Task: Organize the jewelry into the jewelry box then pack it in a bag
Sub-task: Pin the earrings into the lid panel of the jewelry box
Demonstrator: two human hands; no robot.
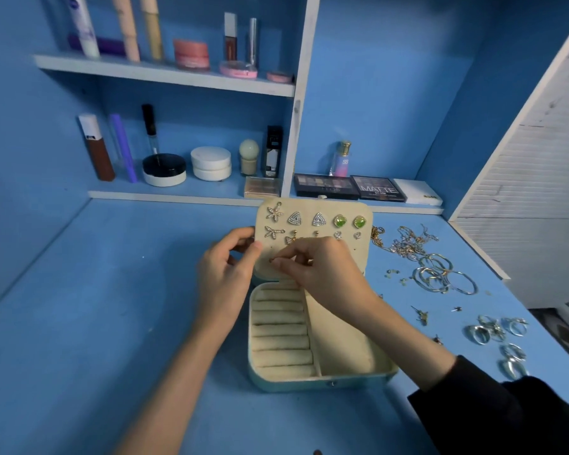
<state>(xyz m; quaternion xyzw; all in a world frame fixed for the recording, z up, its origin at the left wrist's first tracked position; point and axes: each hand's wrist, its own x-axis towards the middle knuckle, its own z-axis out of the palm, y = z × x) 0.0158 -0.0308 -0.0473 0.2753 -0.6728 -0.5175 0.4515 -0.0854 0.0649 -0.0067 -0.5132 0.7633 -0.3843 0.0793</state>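
A black sleeve (pixel 493 415) covers the right forearm over the open jewelry box (pixel 322 384) on the blue table (pixel 96 290). The right hand (pixel 326 274) pinches a small earring (pixel 271 260) against the raised lid (pixel 362 254), which already holds other earrings. The left hand (pixel 225 277) grips the lid's left edge. Chains (pixel 404 243), hoops (pixel 440 274) and rings (pixel 496 330) lie loose to the right of the box.
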